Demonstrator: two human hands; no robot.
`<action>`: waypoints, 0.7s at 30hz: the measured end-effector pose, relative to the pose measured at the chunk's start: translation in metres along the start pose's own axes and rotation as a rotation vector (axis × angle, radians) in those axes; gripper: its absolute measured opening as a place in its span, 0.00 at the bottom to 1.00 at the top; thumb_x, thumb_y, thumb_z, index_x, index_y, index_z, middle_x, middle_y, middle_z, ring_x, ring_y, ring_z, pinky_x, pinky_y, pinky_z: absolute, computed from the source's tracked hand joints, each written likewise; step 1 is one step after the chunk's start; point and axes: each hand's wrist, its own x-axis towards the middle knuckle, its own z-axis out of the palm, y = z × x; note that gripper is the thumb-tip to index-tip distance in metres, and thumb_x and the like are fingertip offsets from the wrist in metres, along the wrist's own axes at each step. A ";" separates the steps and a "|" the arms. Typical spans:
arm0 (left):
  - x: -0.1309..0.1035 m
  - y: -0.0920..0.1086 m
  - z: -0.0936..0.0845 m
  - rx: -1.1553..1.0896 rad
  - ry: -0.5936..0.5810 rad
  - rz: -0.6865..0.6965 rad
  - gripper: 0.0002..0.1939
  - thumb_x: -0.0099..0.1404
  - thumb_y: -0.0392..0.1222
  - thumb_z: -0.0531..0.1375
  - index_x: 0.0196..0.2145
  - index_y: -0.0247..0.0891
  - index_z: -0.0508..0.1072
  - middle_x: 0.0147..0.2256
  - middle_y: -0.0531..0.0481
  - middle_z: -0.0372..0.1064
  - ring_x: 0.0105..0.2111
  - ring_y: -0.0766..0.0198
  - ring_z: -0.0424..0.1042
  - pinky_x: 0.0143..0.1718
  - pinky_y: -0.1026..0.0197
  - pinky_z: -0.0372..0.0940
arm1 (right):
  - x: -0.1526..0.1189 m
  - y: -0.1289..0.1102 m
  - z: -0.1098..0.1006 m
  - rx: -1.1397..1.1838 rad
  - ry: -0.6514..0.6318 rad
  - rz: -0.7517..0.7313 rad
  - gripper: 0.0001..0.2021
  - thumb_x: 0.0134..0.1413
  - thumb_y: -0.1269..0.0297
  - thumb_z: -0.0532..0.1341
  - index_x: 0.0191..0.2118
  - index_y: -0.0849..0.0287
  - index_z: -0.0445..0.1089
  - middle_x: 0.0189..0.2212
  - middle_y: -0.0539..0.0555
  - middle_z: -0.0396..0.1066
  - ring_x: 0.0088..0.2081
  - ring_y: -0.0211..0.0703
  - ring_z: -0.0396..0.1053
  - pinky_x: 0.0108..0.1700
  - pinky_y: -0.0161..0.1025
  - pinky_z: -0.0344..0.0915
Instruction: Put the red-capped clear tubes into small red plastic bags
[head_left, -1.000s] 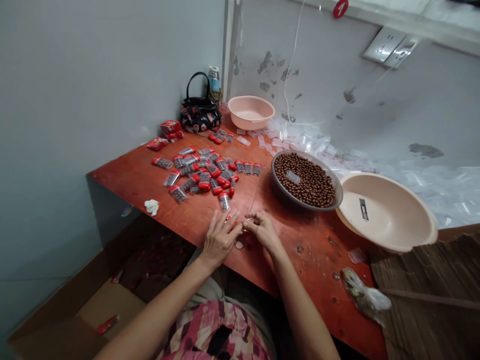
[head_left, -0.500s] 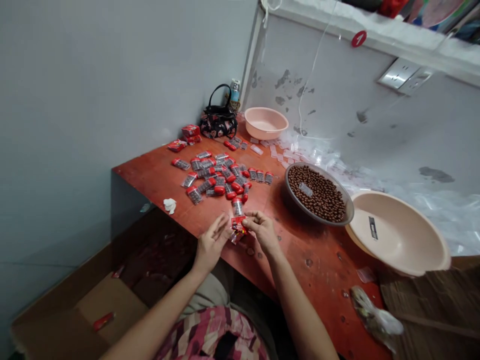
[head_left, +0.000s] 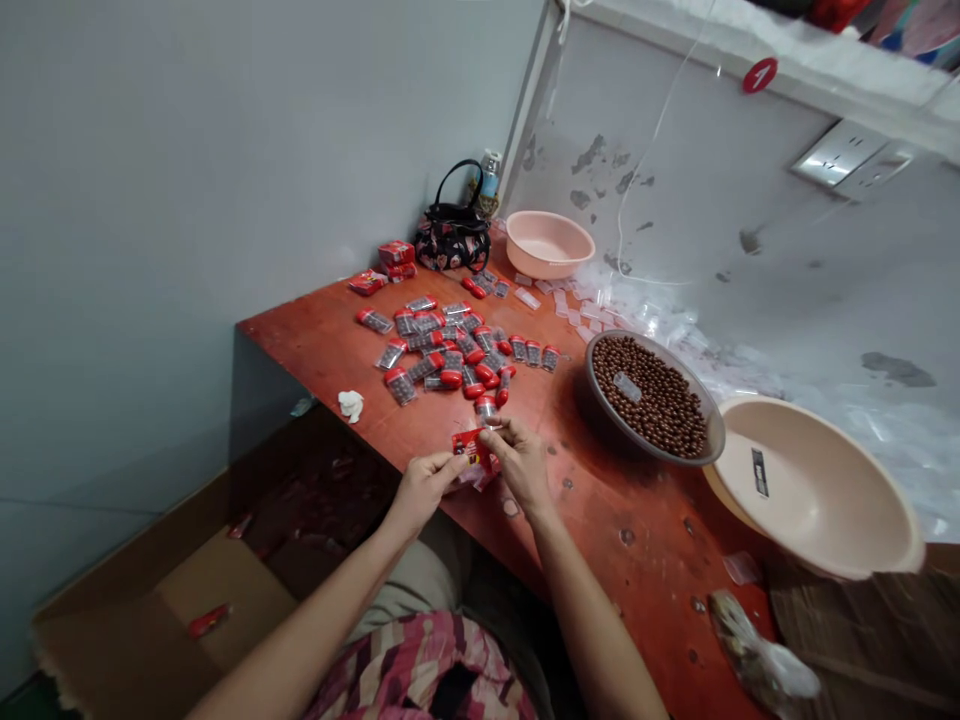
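Between my hands, close to the table's front edge, is a small red printed packet (head_left: 468, 443) with a clear lower part. My left hand (head_left: 427, 490) pinches its left side between thumb and fingers. On its right side, my right hand (head_left: 521, 465) grips it with thumb and bent fingers. Just beyond the packet lies a clear container with a red cap (head_left: 486, 405), partly hidden by my right fingers. Farther back is a loose pile of similar red-capped containers (head_left: 450, 345) with dark contents.
Right of my hands stands a grey bowl of brown balls (head_left: 652, 395), with a large beige basin (head_left: 817, 490) beside it. A pink basin (head_left: 551, 245) and a floral handbag (head_left: 454, 240) are at the back. An open cardboard box (head_left: 225, 590) sits below the table's left edge.
My left fingers have closed onto the packet's left side; before, they were spread beside it. My right hand keeps its grip. The view has shifted slightly left.
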 end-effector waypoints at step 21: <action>0.010 0.007 -0.012 -0.533 0.289 -0.183 0.06 0.50 0.36 0.63 0.25 0.31 0.70 0.24 0.46 0.71 0.24 0.63 0.72 0.27 0.62 0.69 | -0.001 0.003 -0.007 -0.206 0.051 0.021 0.11 0.49 0.57 0.55 0.34 0.59 0.66 0.26 0.51 0.69 0.27 0.39 0.66 0.27 0.33 0.59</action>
